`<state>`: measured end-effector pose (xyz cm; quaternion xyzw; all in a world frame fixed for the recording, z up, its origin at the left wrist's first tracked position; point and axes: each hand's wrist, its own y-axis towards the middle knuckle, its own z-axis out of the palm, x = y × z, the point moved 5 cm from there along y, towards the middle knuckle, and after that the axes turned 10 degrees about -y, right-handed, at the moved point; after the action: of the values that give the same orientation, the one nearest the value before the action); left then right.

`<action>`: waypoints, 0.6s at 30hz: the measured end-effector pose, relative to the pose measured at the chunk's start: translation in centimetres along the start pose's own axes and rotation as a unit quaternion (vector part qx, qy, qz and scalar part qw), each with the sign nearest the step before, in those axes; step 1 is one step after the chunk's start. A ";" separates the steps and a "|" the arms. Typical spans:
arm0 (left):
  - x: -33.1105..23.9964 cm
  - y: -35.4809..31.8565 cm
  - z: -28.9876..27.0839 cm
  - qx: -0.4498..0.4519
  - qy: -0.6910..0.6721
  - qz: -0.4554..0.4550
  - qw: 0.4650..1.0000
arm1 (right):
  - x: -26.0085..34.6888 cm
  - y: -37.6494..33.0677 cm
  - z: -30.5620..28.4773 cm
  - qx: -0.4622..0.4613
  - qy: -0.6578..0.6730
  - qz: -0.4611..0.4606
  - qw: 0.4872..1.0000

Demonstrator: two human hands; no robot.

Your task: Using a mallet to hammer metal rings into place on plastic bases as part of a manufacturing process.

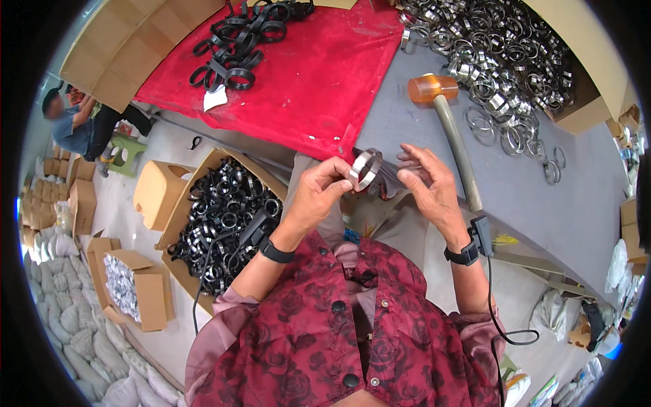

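Observation:
Between the thumb and fingers of my left hand (317, 188) is a shiny metal ring (367, 168), held just off the near corner of the table. My right hand (430, 184) is close by on the ring's right, its fingers apart and nothing in them. A mallet (434, 89) with an orange head and a long handle lies on the grey tabletop (515, 183), past my right hand. Many similar metal rings (505, 115) are piled at the far right. Several black rings (237, 51) lie on the red cloth (319, 74) at the far left.
Left of my legs stands a cardboard box (166, 227) full of black rings. A tan plastic stool (157, 192) and a smaller box (152, 298) of silvery pieces are beyond it. Another person (78, 125) sits at the far left. A cable (498, 319) hangs from my right wrist.

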<state>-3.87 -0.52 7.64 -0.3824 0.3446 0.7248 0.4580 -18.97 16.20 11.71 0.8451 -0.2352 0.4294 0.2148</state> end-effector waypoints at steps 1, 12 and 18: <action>-0.2 -0.3 0.2 0.018 0.092 0.008 0.996 | 0.6 -0.1 0.5 0.006 0.040 -0.022 0.999; -1.6 -1.4 4.0 0.132 0.442 0.171 0.870 | 1.1 -1.7 3.7 0.038 0.020 -0.069 0.997; -3.0 -1.3 2.3 -0.079 0.371 0.178 0.908 | 1.2 -2.0 3.3 -0.006 0.064 -0.082 0.995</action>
<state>-2.36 0.64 11.14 -0.5907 0.4936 0.6250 0.1296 -15.07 15.70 10.59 0.8312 -0.1533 0.4620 0.2687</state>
